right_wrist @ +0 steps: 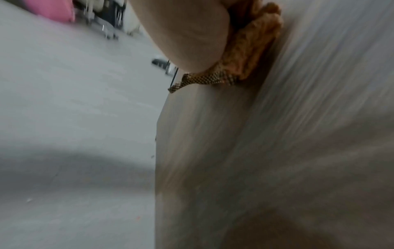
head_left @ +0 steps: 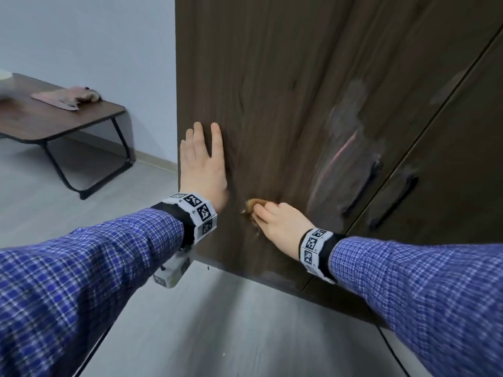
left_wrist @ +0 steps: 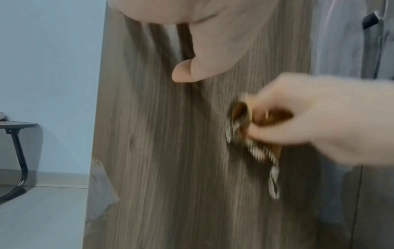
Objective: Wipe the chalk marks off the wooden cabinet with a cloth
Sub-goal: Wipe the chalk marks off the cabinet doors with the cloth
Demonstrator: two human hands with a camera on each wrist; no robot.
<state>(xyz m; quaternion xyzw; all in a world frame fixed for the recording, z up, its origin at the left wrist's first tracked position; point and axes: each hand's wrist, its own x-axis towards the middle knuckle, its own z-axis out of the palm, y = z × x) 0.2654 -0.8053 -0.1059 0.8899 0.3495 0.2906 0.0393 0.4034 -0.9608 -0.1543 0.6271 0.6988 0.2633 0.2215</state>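
A dark wooden cabinet (head_left: 272,91) fills the right of the head view. My left hand (head_left: 202,164) lies flat on its left door near the edge, fingers straight and pointing up. My right hand (head_left: 277,219) grips a bunched brown cloth (head_left: 251,206) and presses it against the same door, just right of and below the left hand. In the left wrist view the cloth (left_wrist: 245,128) shows a checkered hem hanging down. The right wrist view shows the cloth (right_wrist: 249,50) squeezed between palm and wood. Pale smeared chalk marks (head_left: 351,112) sit further right, above the black handle (head_left: 362,186).
A low dark table (head_left: 54,118) with black legs stands at the left by the wall, with a pinkish cloth (head_left: 68,97) on it. A second cabinet door with its own handle (head_left: 394,202) is at the right. Grey floor (head_left: 217,322) stretches below.
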